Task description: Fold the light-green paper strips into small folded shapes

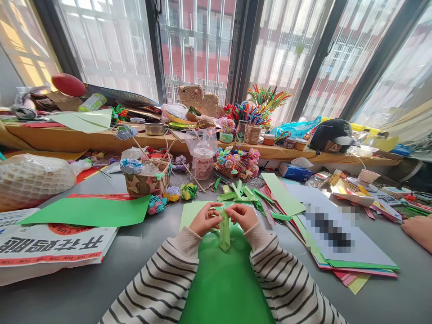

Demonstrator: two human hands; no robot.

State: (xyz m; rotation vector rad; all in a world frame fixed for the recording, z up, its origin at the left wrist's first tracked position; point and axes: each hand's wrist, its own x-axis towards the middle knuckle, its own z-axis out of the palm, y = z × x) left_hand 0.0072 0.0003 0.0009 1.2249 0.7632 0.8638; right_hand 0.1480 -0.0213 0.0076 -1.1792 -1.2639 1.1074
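Between my two hands is a folded light-green paper strip [224,234], its pointed lower end hanging over a glossy green sheet [226,288]. My left hand [206,219] pinches the strip's upper part from the left, a ring on one finger. From the right, the fingertips of my right hand [242,216] close on the strip's top edge. Just beyond my hands lies a loose pile of folded green paper pieces [248,193]. A flat pale-green sheet [191,211] shows partly behind my left hand.
To the left lie a green paper sheet [91,211] and a printed bag [57,247]. Ahead stand a basket with paper flowers [146,182] and a lidded cup [203,162]. At right are stacked papers [364,243] and another person's hand [418,229]. A cluttered ledge [135,137] runs behind.
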